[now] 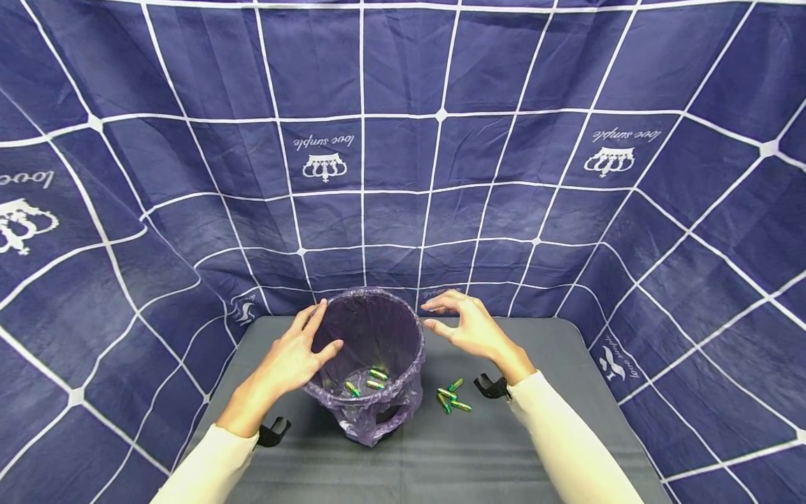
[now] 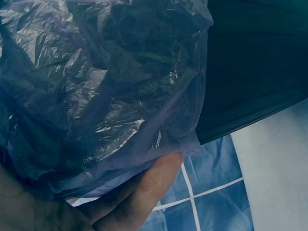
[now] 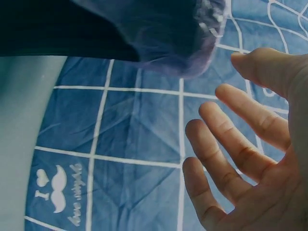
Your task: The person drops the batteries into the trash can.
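A trash bin (image 1: pixel 364 402) lined with a thin purple plastic bag (image 2: pixel 120 96) stands upright on the grey table, the bag folded over its rim. Three small green-and-gold cylinders (image 1: pixel 376 384), like batteries, lie inside. My left hand (image 1: pixel 296 353) is at the bin's left rim, thumb over the opening and fingers along the outside. In the left wrist view, its fingertips (image 2: pixel 166 171) touch the bag's edge. To the right of the rim, my right hand (image 1: pixel 469 325) hovers with spread, slightly bent fingers, holding nothing; the right wrist view shows a gap between it and the bag.
Several more green-and-gold cylinders (image 1: pixel 450 395) lie in a loose group on the grey table (image 1: pixel 504 448), right of the bin. A blue cloth (image 1: pixel 403 154) with white lines hangs behind and at both sides. A black strap mount (image 1: pixel 491 386) sits at each wrist.
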A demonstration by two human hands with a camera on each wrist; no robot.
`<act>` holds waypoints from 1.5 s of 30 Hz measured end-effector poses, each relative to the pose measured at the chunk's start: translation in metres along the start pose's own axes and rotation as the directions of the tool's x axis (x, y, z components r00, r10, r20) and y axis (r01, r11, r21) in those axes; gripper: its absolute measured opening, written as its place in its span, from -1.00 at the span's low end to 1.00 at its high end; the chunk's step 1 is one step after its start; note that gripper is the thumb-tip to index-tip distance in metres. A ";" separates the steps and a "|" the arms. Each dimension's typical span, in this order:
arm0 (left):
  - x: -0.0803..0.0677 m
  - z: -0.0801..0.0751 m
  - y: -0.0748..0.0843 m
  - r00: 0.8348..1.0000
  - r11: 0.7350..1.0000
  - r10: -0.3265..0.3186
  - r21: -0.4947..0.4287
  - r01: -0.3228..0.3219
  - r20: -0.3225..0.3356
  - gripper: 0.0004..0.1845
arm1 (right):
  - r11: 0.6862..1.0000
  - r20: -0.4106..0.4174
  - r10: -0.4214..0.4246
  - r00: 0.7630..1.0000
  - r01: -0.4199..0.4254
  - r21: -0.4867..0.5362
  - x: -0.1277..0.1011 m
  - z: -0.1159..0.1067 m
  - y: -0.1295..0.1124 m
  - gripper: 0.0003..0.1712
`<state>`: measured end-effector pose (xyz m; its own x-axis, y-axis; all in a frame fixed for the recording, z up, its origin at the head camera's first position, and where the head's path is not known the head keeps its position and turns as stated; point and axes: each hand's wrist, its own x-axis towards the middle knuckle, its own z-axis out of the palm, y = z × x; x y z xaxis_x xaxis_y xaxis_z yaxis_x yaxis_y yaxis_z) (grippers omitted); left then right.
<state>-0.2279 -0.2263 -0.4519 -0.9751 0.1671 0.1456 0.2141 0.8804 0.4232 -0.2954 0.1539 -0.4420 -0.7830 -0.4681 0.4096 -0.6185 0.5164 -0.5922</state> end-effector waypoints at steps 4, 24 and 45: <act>0.000 -0.001 0.001 1.000 1.000 0.001 0.004 -0.001 -0.002 0.01 | 0.999 0.000 0.035 0.999 -0.035 0.007 -0.013 0.002 0.011 -0.64; 0.002 -0.005 0.001 1.000 1.000 0.002 -0.003 -0.002 -0.006 -0.01 | 0.981 0.090 0.195 0.977 -0.193 -0.024 -0.081 0.032 0.093 -0.66; -0.003 -0.002 0.000 1.000 1.000 -0.009 -0.011 0.009 0.000 0.01 | 0.942 0.318 0.256 0.913 -0.310 0.131 -0.110 0.076 0.153 -0.56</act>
<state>-0.2253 -0.2275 -0.4505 -0.9771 0.1590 0.1415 0.2056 0.8770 0.4343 -0.2988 0.2300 -0.6311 -0.8523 -0.5230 0.0012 -0.3308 0.5373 -0.7758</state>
